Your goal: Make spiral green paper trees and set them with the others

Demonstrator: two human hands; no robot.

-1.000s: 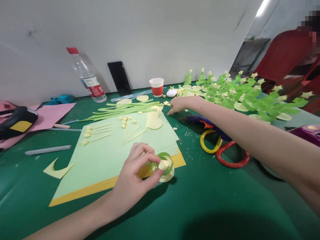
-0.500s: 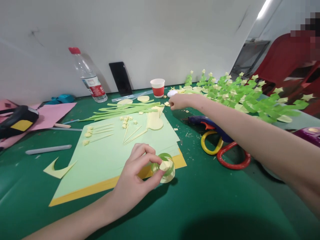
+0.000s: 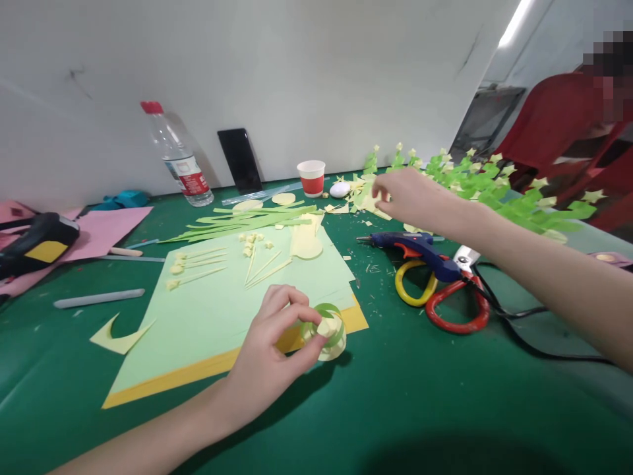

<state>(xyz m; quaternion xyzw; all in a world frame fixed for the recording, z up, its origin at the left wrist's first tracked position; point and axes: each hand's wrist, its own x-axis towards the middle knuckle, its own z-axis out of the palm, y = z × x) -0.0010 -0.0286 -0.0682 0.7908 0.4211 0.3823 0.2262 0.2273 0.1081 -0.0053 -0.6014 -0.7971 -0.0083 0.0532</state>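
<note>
My left hand [image 3: 281,343] pinches a small pale yellow paper star [image 3: 326,327] between thumb and fingertips. Below the star, a curled green paper strip [image 3: 329,309] forms a small paper plant on a pale round base, partly hidden by the fingers. Over the pale paper scraps [image 3: 368,201] at the back, my right hand [image 3: 403,191] hangs with its fingers bent downward and apart, nothing visible in them. A white egg-shaped object [image 3: 339,190] lies left of it. Nearer to me rest a blue glue gun [image 3: 415,245] and scissors with red and yellow handles [image 3: 457,316].
Light green paper sheets [image 3: 212,316] carry sticks and small paper stars [image 3: 251,241]. Green strips [image 3: 247,221] lie behind. A bottle [image 3: 185,171], a phone [image 3: 240,160] and a paper cup [image 3: 311,179] stand by the wall. Finished-looking paper plants [image 3: 475,185] crowd the right. A black cable [image 3: 534,349] trails there.
My right hand has moved right, away from the white egg-shaped object, and its closed fingers have loosened. My left hand keeps its pinch on the paper star.
</note>
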